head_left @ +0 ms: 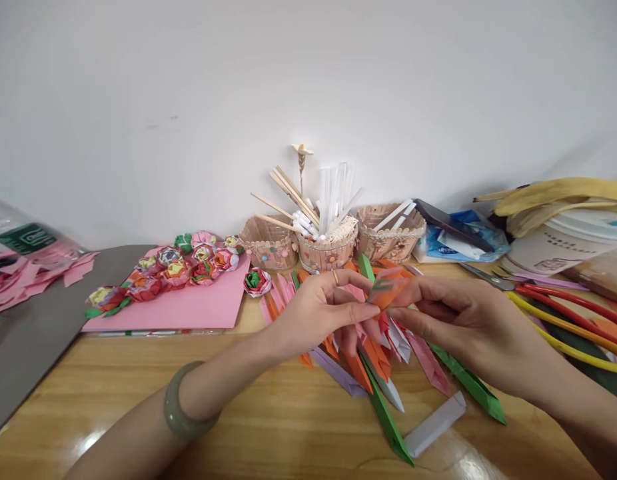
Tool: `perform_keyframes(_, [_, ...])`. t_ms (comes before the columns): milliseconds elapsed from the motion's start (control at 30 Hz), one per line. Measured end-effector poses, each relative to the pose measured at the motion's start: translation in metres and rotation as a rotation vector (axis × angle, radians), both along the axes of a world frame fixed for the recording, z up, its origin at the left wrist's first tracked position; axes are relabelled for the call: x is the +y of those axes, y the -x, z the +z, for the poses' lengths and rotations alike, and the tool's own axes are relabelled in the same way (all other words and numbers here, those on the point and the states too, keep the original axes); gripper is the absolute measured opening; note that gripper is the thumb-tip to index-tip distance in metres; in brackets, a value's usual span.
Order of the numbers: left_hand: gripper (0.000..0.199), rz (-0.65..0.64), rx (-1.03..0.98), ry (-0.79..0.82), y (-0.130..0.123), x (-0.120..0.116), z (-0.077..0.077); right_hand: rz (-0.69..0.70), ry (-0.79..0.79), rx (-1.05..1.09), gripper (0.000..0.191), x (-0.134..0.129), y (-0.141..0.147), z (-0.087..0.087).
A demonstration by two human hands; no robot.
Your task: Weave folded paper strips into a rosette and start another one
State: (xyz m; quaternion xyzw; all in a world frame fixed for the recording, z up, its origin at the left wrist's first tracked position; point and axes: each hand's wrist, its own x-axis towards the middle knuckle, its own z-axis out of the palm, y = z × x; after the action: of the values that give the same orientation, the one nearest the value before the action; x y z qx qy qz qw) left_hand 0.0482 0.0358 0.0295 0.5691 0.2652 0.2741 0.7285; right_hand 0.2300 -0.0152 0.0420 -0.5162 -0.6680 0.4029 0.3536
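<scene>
Both hands meet near the middle of the head view, above a pile of folded paper strips (388, 407) in green, orange, pink, purple and white. Between them is a small orange folded paper piece (388, 288), blurred, with some green and pink on it. My left hand (333, 310), with a ring and a green bangle at the wrist, pinches its left side between thumb and fingers. From the right, my right hand (453, 320) pinches the other side with thumb and forefinger. The strips directly below are partly hidden by the hands.
Folded paper flowers (176, 273) rest on a pink sheet (213, 310) at left. Three small baskets (328, 253) stand by the wall, with sticks and white tubes. At right are scissors (573, 320), a blue packet (463, 233) and a white tub (543, 243) with a banana peel.
</scene>
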Motion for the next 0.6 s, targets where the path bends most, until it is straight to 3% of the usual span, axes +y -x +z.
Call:
perform_keyframes(100, [0.005,0.071,-0.065,-0.084,-0.0004,-0.0028,0.0007,0.058,0.100,-0.008,0.019,0.0010,0.0002,0.0005])
perform_keyframes(200, [0.006,0.112,-0.045,-0.175,-0.0010,-0.0045,0.0006,0.060,0.127,-0.006,0.019,0.0009,-0.0002,0.0002])
perform_keyframes(367, [0.035,0.165,-0.007,-0.168,-0.0027,-0.0042,-0.0013,0.062,0.184,0.008,0.019,-0.0001,0.0005,0.0006])
perform_keyframes(500, [0.008,0.152,-0.017,-0.436,-0.0007,-0.0035,-0.0014,0.082,0.187,0.015,0.019,0.0007,0.0028,0.0025])
perform_keyframes(600, [0.024,0.154,-0.032,-0.605,0.0015,-0.0034,-0.0005,0.090,0.182,0.005,0.020,0.0014,0.0036,0.0021])
